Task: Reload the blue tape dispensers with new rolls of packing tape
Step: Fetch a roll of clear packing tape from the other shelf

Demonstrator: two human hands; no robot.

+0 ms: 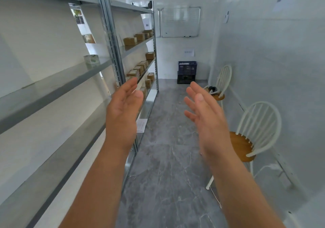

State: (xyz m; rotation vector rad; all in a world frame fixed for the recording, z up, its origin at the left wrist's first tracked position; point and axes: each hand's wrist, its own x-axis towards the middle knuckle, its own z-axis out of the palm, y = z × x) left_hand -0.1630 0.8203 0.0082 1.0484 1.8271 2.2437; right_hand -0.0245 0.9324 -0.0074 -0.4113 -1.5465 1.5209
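My left hand (123, 111) and my right hand (204, 111) are raised in front of me, palms facing each other, fingers spread, holding nothing. They hover over the aisle floor, apart from everything. On the metal shelf to the left stands a pale roll of tape (91, 59), with a brownish roll (88, 38) one shelf higher. No blue tape dispenser is in view.
A metal shelving unit (112, 57) runs along the left with several small cardboard boxes (130, 40) further back. Two white chairs with wooden seats (246, 145) stand at the right wall. Stacked dark crates (187, 72) sit at the far wall. A grey marble-look floor (168, 157) forms the aisle.
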